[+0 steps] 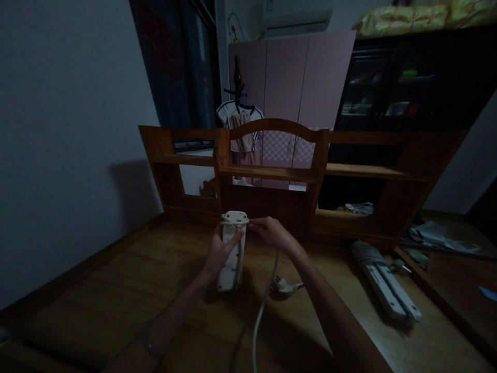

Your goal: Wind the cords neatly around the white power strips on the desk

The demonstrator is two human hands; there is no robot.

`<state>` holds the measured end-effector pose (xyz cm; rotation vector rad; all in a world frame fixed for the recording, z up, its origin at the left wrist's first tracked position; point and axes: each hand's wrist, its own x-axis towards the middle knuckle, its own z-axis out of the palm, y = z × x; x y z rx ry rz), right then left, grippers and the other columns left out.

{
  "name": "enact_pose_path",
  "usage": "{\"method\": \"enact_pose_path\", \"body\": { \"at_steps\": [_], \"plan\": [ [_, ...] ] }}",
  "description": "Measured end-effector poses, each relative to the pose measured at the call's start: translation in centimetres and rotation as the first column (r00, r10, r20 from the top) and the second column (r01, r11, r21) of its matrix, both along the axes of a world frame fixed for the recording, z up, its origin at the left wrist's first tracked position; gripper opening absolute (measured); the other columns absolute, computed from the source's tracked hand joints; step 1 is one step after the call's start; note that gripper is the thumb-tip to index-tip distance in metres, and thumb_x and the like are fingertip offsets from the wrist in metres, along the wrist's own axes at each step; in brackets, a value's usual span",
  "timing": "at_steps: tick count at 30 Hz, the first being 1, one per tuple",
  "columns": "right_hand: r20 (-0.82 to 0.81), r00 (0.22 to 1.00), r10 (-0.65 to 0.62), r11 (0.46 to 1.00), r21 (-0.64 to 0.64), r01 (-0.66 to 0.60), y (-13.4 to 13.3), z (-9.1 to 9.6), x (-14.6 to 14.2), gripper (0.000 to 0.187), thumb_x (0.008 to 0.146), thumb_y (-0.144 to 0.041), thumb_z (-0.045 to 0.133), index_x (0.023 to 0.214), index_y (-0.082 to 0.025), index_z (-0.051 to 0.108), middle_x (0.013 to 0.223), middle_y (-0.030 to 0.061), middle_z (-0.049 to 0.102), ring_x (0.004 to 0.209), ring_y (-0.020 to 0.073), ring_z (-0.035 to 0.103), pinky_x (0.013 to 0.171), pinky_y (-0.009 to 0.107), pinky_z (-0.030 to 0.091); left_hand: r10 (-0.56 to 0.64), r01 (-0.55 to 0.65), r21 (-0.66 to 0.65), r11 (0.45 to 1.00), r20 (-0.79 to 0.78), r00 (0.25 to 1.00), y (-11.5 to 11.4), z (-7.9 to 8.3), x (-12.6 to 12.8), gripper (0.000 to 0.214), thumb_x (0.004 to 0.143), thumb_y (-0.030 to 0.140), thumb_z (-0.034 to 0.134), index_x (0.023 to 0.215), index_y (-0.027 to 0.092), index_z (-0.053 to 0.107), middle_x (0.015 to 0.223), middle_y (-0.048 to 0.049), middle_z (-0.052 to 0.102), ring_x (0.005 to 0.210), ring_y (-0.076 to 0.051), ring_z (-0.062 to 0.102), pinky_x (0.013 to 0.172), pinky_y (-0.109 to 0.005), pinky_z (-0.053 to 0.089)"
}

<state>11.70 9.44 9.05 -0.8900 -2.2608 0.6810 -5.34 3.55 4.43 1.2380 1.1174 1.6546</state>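
Note:
A white power strip [232, 261] stands on end above the wooden table, its back face with screw holes turned toward me. My left hand [219, 254] is closed around its side, thumb across the face. White cord is looped across the strip's upper end. My right hand [274, 233] pinches that cord [261, 311] just right of the strip, and the rest hangs down in a curve toward the near edge. On the table below my right forearm lies a white plug [284, 286].
A second power strip [388, 290], its cord wound around one end, lies to the right. Along the table's back stands a wooden shelf unit [272, 176]. A wall [77, 145] borders the left. Papers [438, 235] lie on a surface at far right.

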Motion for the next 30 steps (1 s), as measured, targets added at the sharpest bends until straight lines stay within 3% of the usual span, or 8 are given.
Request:
{"method": "enact_pose_path", "body": {
  "at_steps": [4, 8, 13, 17, 23, 26, 30],
  "plan": [
    [0.019, 1.000, 0.007, 0.999, -0.047, -0.006, 1.3, -0.5, 0.7, 0.037, 0.089, -0.039, 0.049, 0.108, -0.016, 0.071, 0.089, 0.0036, 0.071, 0.080, 0.0202, 0.059, 0.071, 0.026, 0.043, -0.109, 0.108, 0.013, 0.994, 0.050, 0.993, -0.3, 0.0, 0.1, 0.050, 0.072, 0.043, 0.072, 0.110, 0.016, 0.053, 0.078, -0.0057, 0.070, 0.058, -0.018, 0.066, 0.052, -0.025, 0.051],
    [0.034, 0.999, 0.029, 0.996, -0.087, -0.026, 1.7, -0.3, 1.5, 0.040, 0.088, -0.041, 0.051, 0.107, -0.014, 0.072, 0.081, 0.0021, 0.069, 0.076, 0.0186, 0.058, 0.072, 0.026, 0.043, -0.173, 0.181, -0.057, 0.982, 0.115, 0.978, -0.2, -0.2, 0.0, 0.042, 0.076, 0.042, 0.069, 0.105, 0.015, 0.057, 0.078, -0.0065, 0.071, 0.058, -0.017, 0.066, 0.052, -0.024, 0.051],
    [0.056, 0.998, 0.038, 0.995, -0.089, -0.033, 0.8, 0.9, 1.9, 0.049, 0.090, -0.051, 0.045, 0.107, -0.014, 0.071, 0.085, 0.0023, 0.069, 0.080, 0.0184, 0.059, 0.072, 0.025, 0.044, -0.163, 0.197, -0.153, 0.968, 0.207, 0.965, -0.3, -0.2, -0.1, 0.040, 0.072, 0.044, 0.072, 0.096, 0.014, 0.060, 0.073, -0.0052, 0.070, 0.054, -0.015, 0.064, 0.050, -0.024, 0.049],
    [0.105, 0.994, 0.037, 0.999, -0.036, -0.033, -0.1, 1.7, 1.7, 0.057, 0.091, -0.059, 0.038, 0.104, -0.015, 0.071, 0.091, 0.0023, 0.070, 0.084, 0.0180, 0.062, 0.072, 0.022, 0.043, -0.182, 0.218, -0.133, 0.967, 0.238, 0.954, -0.3, -0.6, 0.4, 0.040, 0.070, 0.045, 0.073, 0.095, 0.015, 0.062, 0.074, -0.0035, 0.070, 0.054, -0.014, 0.064, 0.052, -0.023, 0.050],
    [0.452, 0.877, -0.161, 0.986, 0.102, 0.129, -1.9, 2.1, 0.6, 0.035, 0.094, -0.038, 0.044, 0.094, -0.016, 0.071, 0.087, 0.0093, 0.071, 0.083, 0.0199, 0.066, 0.065, 0.023, 0.038, -0.071, 0.108, -0.191, 0.976, 0.191, 0.979, 0.3, -0.6, 0.0, 0.044, 0.069, 0.045, 0.074, 0.097, 0.013, 0.063, 0.065, -0.0024, 0.068, 0.047, -0.013, 0.060, 0.048, -0.022, 0.048],
    [0.481, 0.850, -0.213, 0.977, 0.125, 0.173, -2.7, 2.7, 0.6, 0.029, 0.092, -0.028, 0.044, 0.093, -0.014, 0.070, 0.089, 0.0148, 0.071, 0.085, 0.0227, 0.067, 0.063, 0.025, 0.037, -0.052, 0.091, -0.193, 0.977, 0.197, 0.979, 0.8, -0.5, -0.9, 0.048, 0.068, 0.047, 0.074, 0.097, 0.011, 0.063, 0.071, -0.0063, 0.070, 0.051, -0.015, 0.063, 0.049, -0.023, 0.049],
    [0.498, 0.833, -0.240, 0.970, 0.146, 0.192, -3.5, 4.0, 1.8, 0.027, 0.092, -0.027, 0.044, 0.095, -0.015, 0.068, 0.092, 0.0156, 0.070, 0.087, 0.0235, 0.067, 0.064, 0.026, 0.037, -0.028, 0.046, -0.145, 0.988, 0.123, 0.992, 1.2, -0.6, -1.6, 0.053, 0.069, 0.050, 0.072, 0.102, 0.010, 0.061, 0.076, -0.0084, 0.070, 0.056, -0.017, 0.064, 0.050, -0.025, 0.050]
  ]
}}
